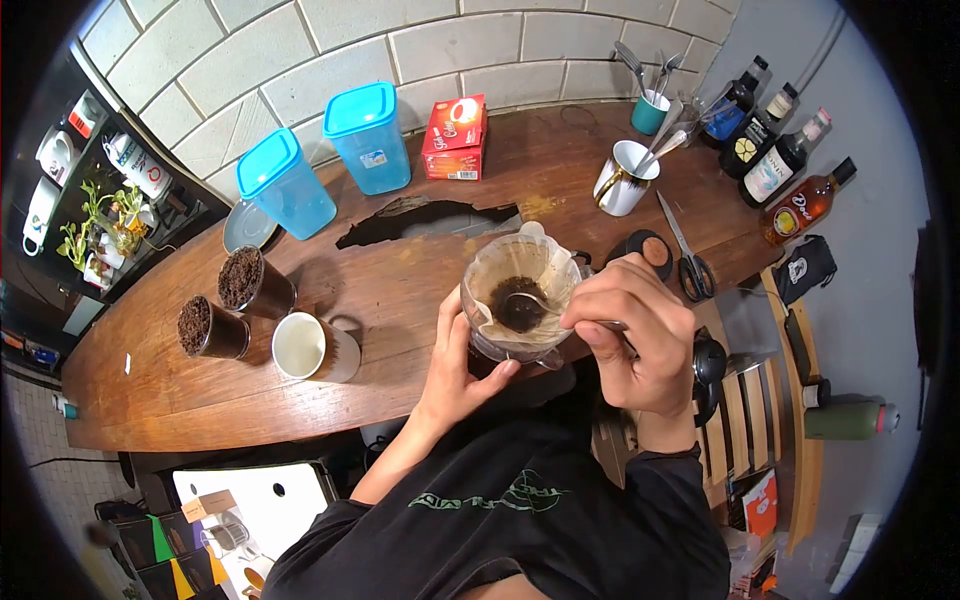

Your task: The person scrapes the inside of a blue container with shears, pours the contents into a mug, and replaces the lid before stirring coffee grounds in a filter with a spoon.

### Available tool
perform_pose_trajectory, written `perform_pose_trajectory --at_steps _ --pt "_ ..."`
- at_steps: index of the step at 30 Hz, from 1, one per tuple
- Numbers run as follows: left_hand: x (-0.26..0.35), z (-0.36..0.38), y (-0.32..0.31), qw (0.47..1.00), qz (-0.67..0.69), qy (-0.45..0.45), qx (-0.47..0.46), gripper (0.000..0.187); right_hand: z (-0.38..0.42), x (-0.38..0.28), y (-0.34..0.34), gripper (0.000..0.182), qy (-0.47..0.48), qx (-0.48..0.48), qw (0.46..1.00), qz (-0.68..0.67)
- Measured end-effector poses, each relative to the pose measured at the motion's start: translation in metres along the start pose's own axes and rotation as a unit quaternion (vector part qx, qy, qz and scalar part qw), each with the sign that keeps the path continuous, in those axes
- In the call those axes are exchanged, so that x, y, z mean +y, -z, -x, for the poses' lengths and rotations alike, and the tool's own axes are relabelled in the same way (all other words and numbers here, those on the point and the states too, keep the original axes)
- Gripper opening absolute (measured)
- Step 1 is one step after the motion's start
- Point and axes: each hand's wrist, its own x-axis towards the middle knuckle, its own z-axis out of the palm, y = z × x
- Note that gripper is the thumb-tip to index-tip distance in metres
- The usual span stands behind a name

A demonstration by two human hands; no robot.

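Observation:
A clear coffee dripper (474, 262) lined with a paper filter (556, 272) is at the table's front edge, in the middle of the view. Dark wet coffee grounds (515, 315) lie at the bottom of the filter. My left hand (450, 372) is wrapped round the dripper's left side, its thumb across the front. Held between the fingers of my right hand (640, 335), a metal spoon (528, 299) dips into the grounds; most of its handle is hidden by the fingers. What the dripper rests on is largely hidden.
Left stand two cups of dark grounds (243, 278) (208, 325) and a white cup (302, 347). Behind are blue-lidded containers (372, 140) (290, 185), a red box (455, 138) and a dark hole (430, 225). Scissors (690, 260), a mug (622, 185) and several bottles (775, 160) stand right.

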Motion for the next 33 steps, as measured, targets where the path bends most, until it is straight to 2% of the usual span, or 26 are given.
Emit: perform_pose_trajectory --at_steps 3,5,8,12,15,18,22,27,29,33 --pt "-0.001 0.0 0.0 1.0 -0.004 0.0 -0.004 0.069 0.0 0.004 -0.003 0.008 -0.008 -0.019 1.0 -0.005" --pt "0.0 0.0 0.001 1.0 -0.001 0.0 -0.005 0.069 -0.001 0.004 -0.002 0.008 0.005 0.013 0.999 0.044" --pt "-0.001 0.0 0.001 1.0 -0.001 -0.001 -0.004 0.07 0.001 0.001 -0.002 0.008 0.019 0.063 0.997 0.04" --pt "-0.001 0.0 0.0 1.0 -0.002 0.0 -0.005 0.071 0.001 0.005 -0.002 0.009 0.014 0.058 0.997 0.05" --pt "-0.001 0.0 0.0 1.0 -0.002 -0.002 -0.004 0.071 0.003 0.007 -0.005 0.009 0.001 0.018 0.998 0.064" --pt "-0.002 0.0 0.0 1.0 -0.002 -0.002 -0.005 0.071 0.006 0.004 -0.008 0.008 0.006 0.009 1.0 0.017" --pt "-0.002 0.001 0.0 1.0 -0.006 -0.005 -0.006 0.071 0.005 -0.003 -0.003 0.005 0.028 0.072 0.997 0.004" --pt "-0.002 0.0 0.0 1.0 -0.007 -0.01 0.0 0.07 0.007 -0.006 -0.004 0.006 0.019 0.048 0.998 -0.021" --pt "-0.002 0.0 0.0 1.0 -0.007 -0.01 -0.001 0.07 0.008 -0.002 -0.008 0.008 0.012 0.007 1.0 0.007" --pt "-0.001 0.0 0.0 1.0 -0.007 -0.01 0.002 0.07 0.005 0.001 -0.007 0.008 0.018 0.041 0.998 0.04"
